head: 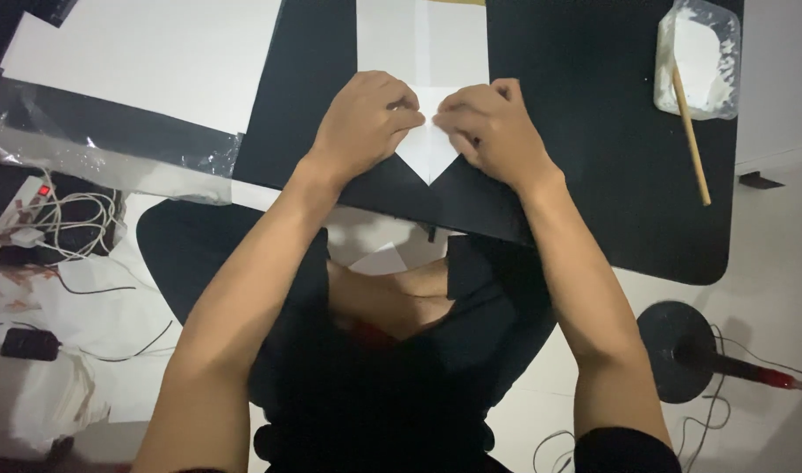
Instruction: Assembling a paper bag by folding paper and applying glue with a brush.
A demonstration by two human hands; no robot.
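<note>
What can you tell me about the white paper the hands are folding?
The white paper lies flat on a black mat. It looks thin, with a crease down its middle. Its near end is folded into a point toward the person. The left hand and right hand press on its folded flaps.

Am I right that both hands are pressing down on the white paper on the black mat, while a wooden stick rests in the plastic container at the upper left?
Not quite: the plastic container with the wooden stick sits at the upper right, not left, as the head view shows. The left hand and right hand do press the white paper on the black mat.
</note>
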